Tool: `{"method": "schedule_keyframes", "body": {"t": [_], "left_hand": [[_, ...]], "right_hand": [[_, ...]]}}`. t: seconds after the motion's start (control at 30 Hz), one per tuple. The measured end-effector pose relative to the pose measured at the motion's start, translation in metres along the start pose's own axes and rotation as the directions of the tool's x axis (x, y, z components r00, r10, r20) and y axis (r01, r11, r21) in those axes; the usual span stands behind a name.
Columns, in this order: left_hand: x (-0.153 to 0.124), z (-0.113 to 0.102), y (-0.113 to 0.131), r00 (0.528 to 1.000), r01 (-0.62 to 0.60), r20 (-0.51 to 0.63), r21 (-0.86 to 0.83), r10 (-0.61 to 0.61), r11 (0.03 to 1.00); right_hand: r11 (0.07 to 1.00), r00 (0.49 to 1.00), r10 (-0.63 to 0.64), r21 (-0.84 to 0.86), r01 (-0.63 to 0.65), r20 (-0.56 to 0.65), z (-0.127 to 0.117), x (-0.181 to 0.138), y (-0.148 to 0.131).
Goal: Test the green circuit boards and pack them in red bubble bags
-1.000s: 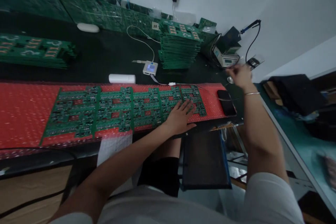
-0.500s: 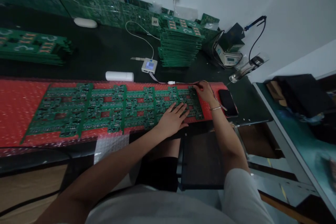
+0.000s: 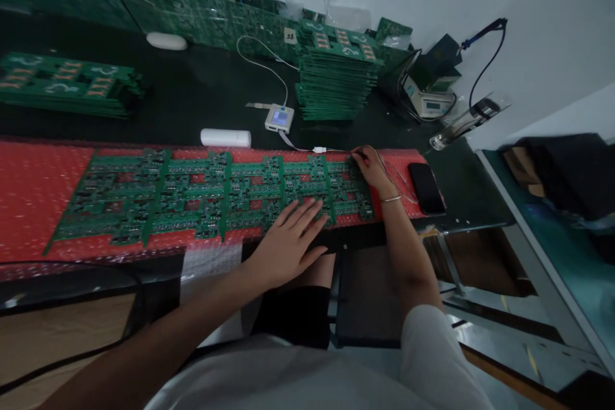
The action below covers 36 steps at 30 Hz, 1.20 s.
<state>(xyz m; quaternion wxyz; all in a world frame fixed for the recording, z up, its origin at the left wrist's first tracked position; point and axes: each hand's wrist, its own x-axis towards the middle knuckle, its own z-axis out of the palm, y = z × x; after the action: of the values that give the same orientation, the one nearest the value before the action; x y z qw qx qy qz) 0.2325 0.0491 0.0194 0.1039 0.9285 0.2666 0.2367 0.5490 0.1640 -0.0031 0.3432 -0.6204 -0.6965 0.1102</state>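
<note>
**Boards.** We find the row of circuit boards (image 3: 211, 195) laid side by side on red bubble wrap (image 3: 33, 186), along the near edge of the worktop (image 3: 192, 102).

**Left hand.** The left hand (image 3: 286, 243) rests flat at the boards' near edge. Its grip is spread and holds nothing.

**Right hand.** The right hand (image 3: 373, 170) has its grip pinched on a thin probe lead (image 3: 358, 155) at the far corner of the rightmost board. The wire appears to run back to a small tester (image 3: 279, 118). A phone (image 3: 425, 187) lies just beside this hand.

**Judgement.** Good practice here calls for:
- steady downward pressure from the left fingers, so the boards cannot slide on the wrap;
- a light, square touch of the probe tip;
- slack wire held clear of the components.
</note>
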Motion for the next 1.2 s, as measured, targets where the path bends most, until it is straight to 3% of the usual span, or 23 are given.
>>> {"method": "schedule_keyframes", "body": {"t": [0.2,0.37,0.57,0.67,0.8,1.2], "left_hand": [[-0.068,-0.037,-0.024,0.986,0.132,-0.102,0.008,-0.131,0.991],[-0.115,-0.059,-0.034,0.946,0.27,-0.191,0.009,-0.264,0.963],[-0.166,-0.07,-0.036,0.841,0.493,-0.252,-0.003,-0.478,0.87],[-0.187,-0.067,-0.041,0.852,0.479,-0.226,-0.03,-0.473,0.877],[-0.198,-0.057,-0.044,0.888,0.414,-0.192,-0.066,-0.419,0.908],[-0.196,-0.039,-0.047,0.865,0.401,-0.294,-0.079,-0.406,0.913]], "right_hand": [[0.999,0.999,-0.033,-0.003,0.033,0.018,0.0,0.0,0.002],[0.999,0.998,-0.032,-0.037,0.034,0.047,-0.001,0.002,0.0],[0.999,0.997,-0.037,-0.016,0.036,-0.062,0.003,-0.003,0.008],[0.997,0.992,-0.071,-0.046,0.067,-0.105,0.008,-0.004,0.018],[0.994,0.991,-0.091,-0.067,0.084,-0.098,0.01,-0.005,0.02],[0.995,0.994,-0.029,-0.102,0.018,-0.103,0.007,-0.005,0.007]]}}
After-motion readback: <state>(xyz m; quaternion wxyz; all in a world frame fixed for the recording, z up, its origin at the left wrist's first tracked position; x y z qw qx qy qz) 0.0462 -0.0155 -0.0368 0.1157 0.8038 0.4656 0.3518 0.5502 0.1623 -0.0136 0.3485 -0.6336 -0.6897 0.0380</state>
